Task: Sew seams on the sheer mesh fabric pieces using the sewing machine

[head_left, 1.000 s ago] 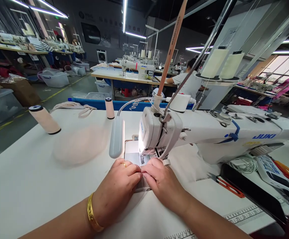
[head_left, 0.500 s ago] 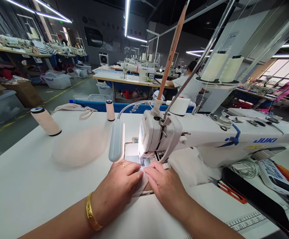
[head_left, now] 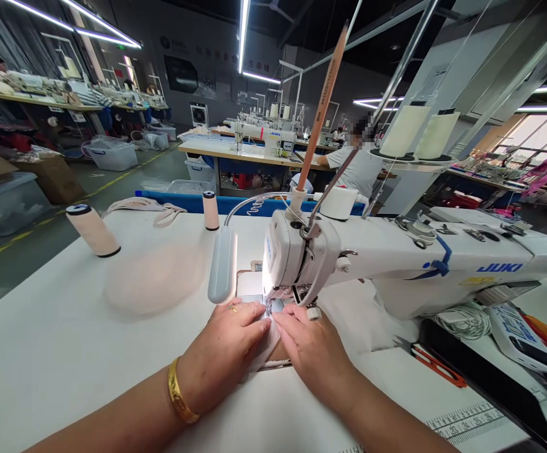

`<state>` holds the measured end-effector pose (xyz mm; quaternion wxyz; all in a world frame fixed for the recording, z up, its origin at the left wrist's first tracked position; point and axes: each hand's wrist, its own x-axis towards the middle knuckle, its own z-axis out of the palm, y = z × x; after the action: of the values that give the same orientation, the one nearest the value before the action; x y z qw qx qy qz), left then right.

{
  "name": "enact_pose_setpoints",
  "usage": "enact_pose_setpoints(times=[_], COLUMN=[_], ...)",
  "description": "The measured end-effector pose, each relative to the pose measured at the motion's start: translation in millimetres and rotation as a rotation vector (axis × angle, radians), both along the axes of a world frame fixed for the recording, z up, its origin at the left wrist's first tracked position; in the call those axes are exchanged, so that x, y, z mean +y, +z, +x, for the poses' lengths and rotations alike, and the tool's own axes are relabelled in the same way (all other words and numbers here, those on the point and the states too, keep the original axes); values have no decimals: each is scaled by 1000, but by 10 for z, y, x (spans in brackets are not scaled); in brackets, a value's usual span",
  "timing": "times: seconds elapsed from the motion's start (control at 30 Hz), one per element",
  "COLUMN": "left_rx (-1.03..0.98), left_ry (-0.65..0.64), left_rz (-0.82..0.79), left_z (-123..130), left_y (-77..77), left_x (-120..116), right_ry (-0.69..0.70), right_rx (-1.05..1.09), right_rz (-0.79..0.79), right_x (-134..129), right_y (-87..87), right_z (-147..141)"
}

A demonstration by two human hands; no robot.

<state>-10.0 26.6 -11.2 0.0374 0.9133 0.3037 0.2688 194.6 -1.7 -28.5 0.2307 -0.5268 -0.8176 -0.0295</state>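
Both hands meet in front of the needle area of a white sewing machine [head_left: 297, 251]. My left hand [head_left: 229, 336] rests at the left of the presser foot, fingers together on thin sheer fabric [head_left: 265, 353]. On the right, my right hand [head_left: 314, 346] has its thumb and fingertips pressed together on the same fabric near the needle. Its edge under the fingertips is hard to make out. A lit lamp [head_left: 223, 267] hangs just behind my left hand. Pale sheer fabric [head_left: 353, 311] also lies right of the machine head.
Two peach thread spools [head_left: 93, 231] [head_left: 210, 211] stand on the white table [head_left: 89, 352], near a pale round fabric piece [head_left: 155, 283] and straps [head_left: 146, 206]. At right lie a black object [head_left: 485, 384], an orange-handled tool [head_left: 438, 365] and coiled cable [head_left: 464, 322]. A person [head_left: 358, 160] sits beyond.
The view has shifted slightly. Both hands stay beside the needle with little visible movement. The person beyond the machine shows a little more of the head.
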Motion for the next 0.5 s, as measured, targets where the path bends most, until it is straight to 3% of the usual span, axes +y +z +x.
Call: enact_pose_setpoints(times=[0.17,0.37,0.5], left_rx=[28,103,41], left_ry=[6,-12,4], left_rz=[-59,-197,-96], left_z=[-32,-84,-74], left_y=[42,227,120], left_x=[-37,-229,-213], right_ry=[38,227,290], right_rx=[2,62,72], right_rz=[-6,-76,-119], right_x=[-16,-62,-74], right_y=[21,104,153], right_z=[32,103,83])
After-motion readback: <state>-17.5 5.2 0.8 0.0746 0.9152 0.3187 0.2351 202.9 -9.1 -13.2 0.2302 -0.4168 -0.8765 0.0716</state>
